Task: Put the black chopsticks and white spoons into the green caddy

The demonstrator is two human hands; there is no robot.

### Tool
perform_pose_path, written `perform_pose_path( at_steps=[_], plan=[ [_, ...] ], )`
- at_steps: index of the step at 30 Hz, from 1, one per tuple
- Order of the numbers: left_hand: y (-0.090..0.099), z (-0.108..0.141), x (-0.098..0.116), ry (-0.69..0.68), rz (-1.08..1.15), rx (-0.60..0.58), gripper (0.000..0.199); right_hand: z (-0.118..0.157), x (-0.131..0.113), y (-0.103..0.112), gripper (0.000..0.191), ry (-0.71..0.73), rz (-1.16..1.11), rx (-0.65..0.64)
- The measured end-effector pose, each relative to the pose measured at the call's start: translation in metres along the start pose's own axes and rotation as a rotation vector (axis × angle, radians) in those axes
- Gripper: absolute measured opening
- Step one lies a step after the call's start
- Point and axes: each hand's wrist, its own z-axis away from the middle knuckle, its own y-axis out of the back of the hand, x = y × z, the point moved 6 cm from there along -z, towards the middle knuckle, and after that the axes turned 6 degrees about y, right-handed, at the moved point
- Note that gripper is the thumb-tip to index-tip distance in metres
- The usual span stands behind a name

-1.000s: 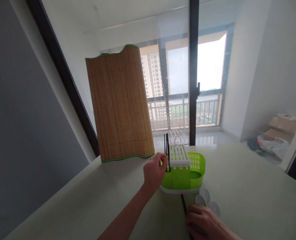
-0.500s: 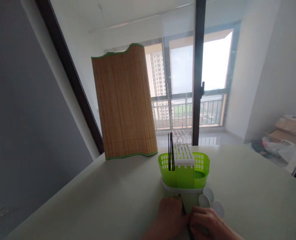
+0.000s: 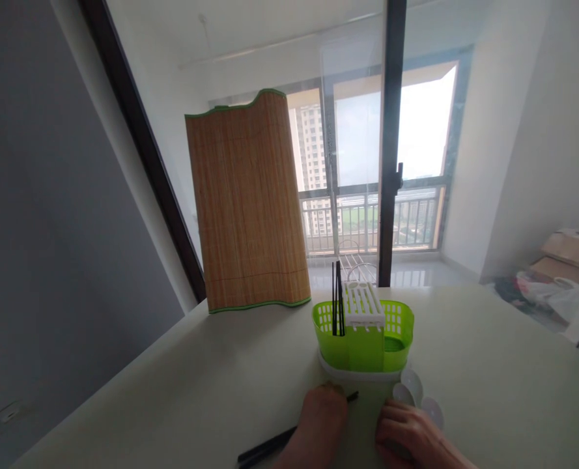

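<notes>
My left hand (image 3: 322, 413) is closed round a bundle of black chopsticks (image 3: 268, 447), whose ends stick out at its lower left and upper right. At its right, my right hand (image 3: 406, 430) has its fingers curled on the table beside the white spoons (image 3: 432, 412); whether anything is under them is hidden. Just beyond both hands stands a green basket (image 3: 357, 352) with a white slatted rack (image 3: 363, 303) on its middle. A few more black chopsticks (image 3: 338, 306) stand upright in its left compartment.
A bamboo mat (image 3: 250, 208) with green edging stands upright at the back left of the white table (image 3: 182, 384). Behind the table are a glass door with a dark frame (image 3: 391, 130) and, at the right, cardboard boxes (image 3: 570, 257) on the floor.
The chopsticks between my hands have turned and now slant toward the lower left. My right hand has come apart from my left hand and the chopsticks. The view has shifted slightly.
</notes>
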Motion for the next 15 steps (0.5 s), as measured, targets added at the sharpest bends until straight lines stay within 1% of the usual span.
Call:
perform_pose_path(
  at_steps=[3,5,6,7,9,11,13,15],
  plan=[
    [0.011,0.004,0.002,0.008,-0.161,-0.035,0.034,0.001,0.002,0.000,0.019,0.016,0.008,0.014],
    [0.027,0.009,0.006,-0.006,-0.198,-0.030,0.036,0.001,0.004,0.000,0.019,0.025,0.022,0.025],
    [0.037,0.012,0.009,-0.022,-0.170,-0.003,0.034,0.002,0.006,0.000,0.018,0.019,0.034,0.028],
    [0.049,0.015,0.013,-0.052,-0.123,0.042,0.030,0.003,0.007,0.000,0.016,0.007,0.045,0.033],
    [0.074,0.024,0.024,-0.150,0.046,0.190,0.024,0.004,0.010,0.000,0.013,-0.017,0.044,0.041],
    [0.098,0.036,0.035,-0.277,0.271,0.372,0.021,0.006,0.010,0.000,0.024,-0.027,0.012,0.070],
    [0.112,0.047,0.042,-0.383,0.458,0.508,0.019,0.006,0.009,0.000,0.033,-0.019,-0.035,0.108],
    [0.115,0.054,0.047,-0.450,0.573,0.572,0.017,0.006,0.008,-0.003,0.035,-0.010,-0.071,0.115]
  ],
)
